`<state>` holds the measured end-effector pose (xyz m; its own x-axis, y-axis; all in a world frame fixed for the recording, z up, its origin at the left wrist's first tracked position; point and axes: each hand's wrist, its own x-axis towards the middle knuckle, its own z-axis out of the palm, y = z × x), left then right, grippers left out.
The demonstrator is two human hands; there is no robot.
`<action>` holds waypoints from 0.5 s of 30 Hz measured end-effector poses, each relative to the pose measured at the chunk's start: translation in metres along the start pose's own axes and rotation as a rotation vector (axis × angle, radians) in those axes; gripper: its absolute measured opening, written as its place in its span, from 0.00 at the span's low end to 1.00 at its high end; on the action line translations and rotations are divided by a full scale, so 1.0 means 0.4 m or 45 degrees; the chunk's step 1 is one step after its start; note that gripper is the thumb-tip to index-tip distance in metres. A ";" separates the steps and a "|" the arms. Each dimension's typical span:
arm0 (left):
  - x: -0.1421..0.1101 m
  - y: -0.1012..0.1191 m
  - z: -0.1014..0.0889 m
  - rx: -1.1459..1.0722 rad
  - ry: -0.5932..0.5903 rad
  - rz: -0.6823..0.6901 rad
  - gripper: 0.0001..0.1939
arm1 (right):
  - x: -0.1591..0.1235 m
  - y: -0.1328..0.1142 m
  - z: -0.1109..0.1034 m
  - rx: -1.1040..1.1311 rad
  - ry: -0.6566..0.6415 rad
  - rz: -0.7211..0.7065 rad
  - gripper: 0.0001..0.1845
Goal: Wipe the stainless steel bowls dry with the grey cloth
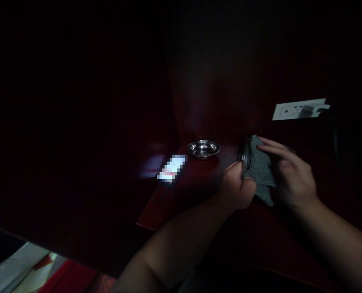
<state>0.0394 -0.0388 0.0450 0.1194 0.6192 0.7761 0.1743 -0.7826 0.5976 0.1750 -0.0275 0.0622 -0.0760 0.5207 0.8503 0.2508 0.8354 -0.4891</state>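
Note:
My left hand [238, 186] is closed around the edge of a shallow metal dish [246, 158], which it holds tilted on its side; the dish is mostly hidden, so its exact shape is unclear. A grey-green cloth [262, 169] covers the side of the dish facing right and hangs down below it. Against the upper part of the cloth rest the fingertips of my right hand [298, 177], its fingers stretched out. A shiny steel bowl [203, 156] stands upright on the dark red surface, left of and beyond my hands.
A lit phone [171, 169] with a cable [158, 199] lies left of the steel bowl. On the wall at the right is a white socket panel [286, 111] with a plug [317, 109] in it. Pale fabric [19, 264] shows at lower left. The scene is dim.

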 end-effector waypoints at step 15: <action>-0.010 0.011 0.008 -0.223 0.243 -0.097 0.18 | -0.028 0.007 0.042 -0.414 -0.166 -0.329 0.39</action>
<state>0.0429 -0.0444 0.0440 -0.0772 0.6667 0.7414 0.0021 -0.7435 0.6688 0.1603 -0.0280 0.0482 -0.2921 0.3370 0.8950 0.4970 0.8531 -0.1590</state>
